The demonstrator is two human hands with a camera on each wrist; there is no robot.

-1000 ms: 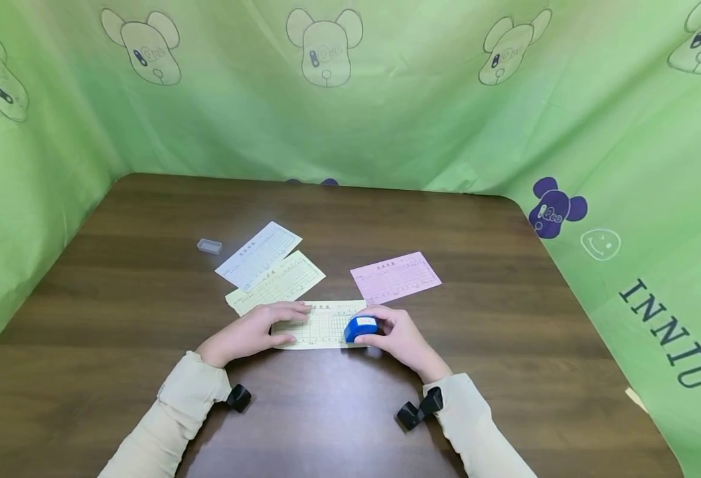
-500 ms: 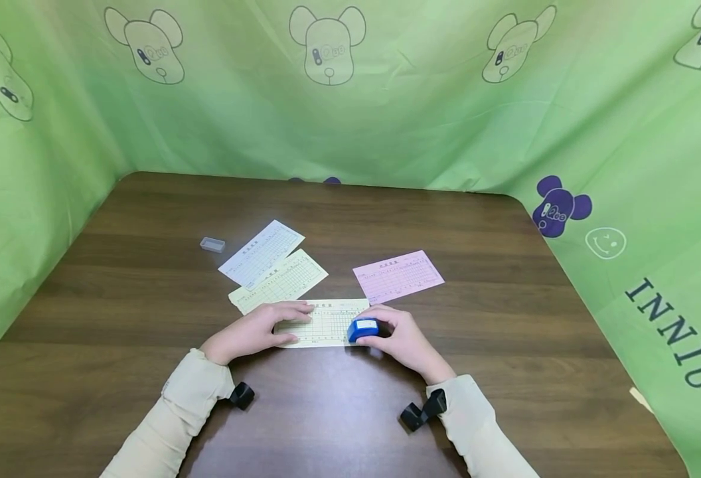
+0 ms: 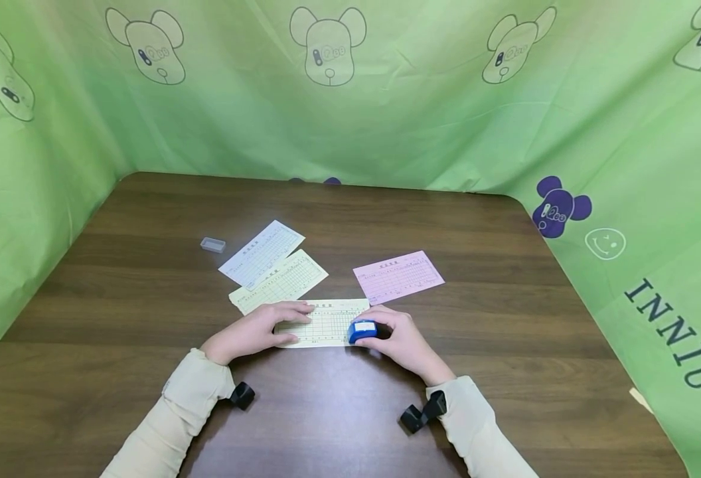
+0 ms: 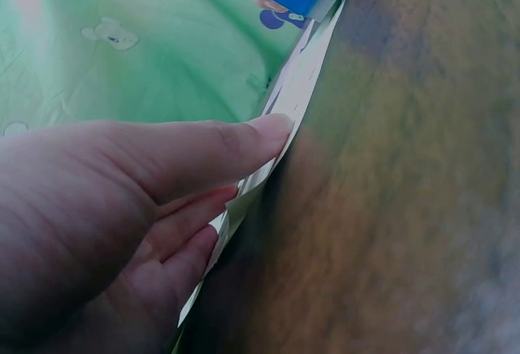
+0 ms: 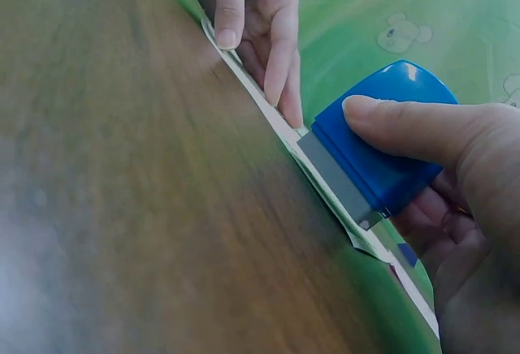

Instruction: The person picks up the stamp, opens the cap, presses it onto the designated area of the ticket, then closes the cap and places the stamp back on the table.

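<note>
A pale yellow-green printed form (image 3: 329,324) lies on the table in front of the person. Its left end is under the left hand (image 3: 256,330), whose extended thumb and fingers rest on the paper. The right hand (image 3: 407,342) pinches a blue stamp (image 3: 362,330) between thumb and fingers at the form's right end. In the right wrist view the stamp (image 5: 386,135) has its grey base down at the paper. The left wrist view shows the thumb (image 4: 236,147) against the form's near edge; the stamp's underside is hidden.
Beyond the left hand, a white-blue form (image 3: 262,253) overlaps another pale green form (image 3: 287,279). A pink form (image 3: 398,277) lies at the right, by the held-down form's far corner. A small clear cap (image 3: 213,245) sits farther left on the brown table (image 3: 476,265).
The head view has shifted slightly. Both hands keep their places, and the blue stamp stays at the form's right end with at most a slight tilt.
</note>
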